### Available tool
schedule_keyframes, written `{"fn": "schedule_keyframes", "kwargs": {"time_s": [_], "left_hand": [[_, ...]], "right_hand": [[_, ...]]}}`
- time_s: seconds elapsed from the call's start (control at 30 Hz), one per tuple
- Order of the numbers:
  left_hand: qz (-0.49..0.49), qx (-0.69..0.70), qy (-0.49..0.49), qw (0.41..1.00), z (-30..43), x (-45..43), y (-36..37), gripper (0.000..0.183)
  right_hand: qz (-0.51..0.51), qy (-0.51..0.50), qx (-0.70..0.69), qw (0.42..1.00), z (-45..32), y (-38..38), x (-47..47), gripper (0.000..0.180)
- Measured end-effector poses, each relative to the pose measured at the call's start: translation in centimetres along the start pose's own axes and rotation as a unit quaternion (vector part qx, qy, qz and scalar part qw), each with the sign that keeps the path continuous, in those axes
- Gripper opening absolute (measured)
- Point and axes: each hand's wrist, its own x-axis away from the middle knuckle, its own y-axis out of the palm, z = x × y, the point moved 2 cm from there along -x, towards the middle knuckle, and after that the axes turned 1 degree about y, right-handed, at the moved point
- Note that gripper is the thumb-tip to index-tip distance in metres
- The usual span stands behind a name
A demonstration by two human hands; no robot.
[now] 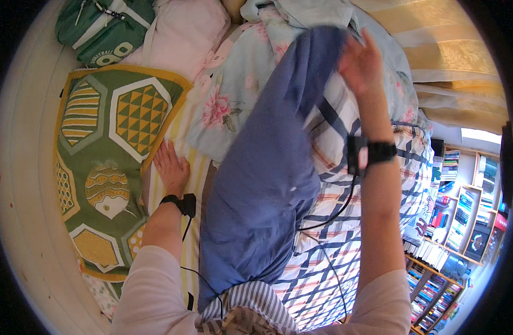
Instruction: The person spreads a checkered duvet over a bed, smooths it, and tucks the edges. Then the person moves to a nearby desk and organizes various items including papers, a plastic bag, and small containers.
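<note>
My left hand [172, 165] lies flat with its fingers apart on a yellow-and-white striped sheet [193, 180], against the edge of a green patterned cloth [103, 163] with a mustard border. A long piece of plain dark blue fabric [256, 184] runs from my waist up the bed, narrowing and folding at its far end. Beside that far end is my right hand [363, 65], raised and motion-blurred. The fabric meets its inner edge, but whether the fingers grip it is unclear. Each wrist wears a black strapped device with a cable.
Pale blue floral bedding [235, 100] and a checked quilt [332, 209] cover the bed. A green bag [110, 31] and a pink pillow-like item [189, 33] are at the far left. Yellow curtains [445, 50] and bookshelves [457, 209] stand right; thin cables [330, 255] cross the quilt.
</note>
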Motion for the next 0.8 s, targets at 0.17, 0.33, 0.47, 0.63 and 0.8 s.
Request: {"fn": "schedule_keyframes", "kwargs": {"time_s": [0.17,0.33,0.47,0.63,0.8], "left_hand": [[-0.015,-0.015,-0.01,1.0,-0.3,0.0,0.5,0.068],[-0.017,-0.013,-0.01,1.0,-0.1,0.0,0.2,0.065],[-0.002,0.002,0.008,1.0,0.1,0.1,-0.4,0.063],[-0.025,-0.009,-0.002,1.0,0.2,0.0,-0.4,0.063],[-0.009,-0.02,0.002,1.0,0.3,0.0,-0.2,0.064]], "right_hand": [[-0.076,-0.148,-0.026,0.986,-1.8,-2.2,-2.0,0.047],[0.079,0.06,0.397,0.912,2.4,-3.9,5.8,0.023],[-0.046,0.149,0.491,0.857,14.3,-6.4,13.0,0.023],[-0.067,0.183,0.503,0.842,24.8,-8.1,15.8,0.038],[-0.093,0.188,0.291,0.933,25.5,-4.5,15.8,0.04]]}}
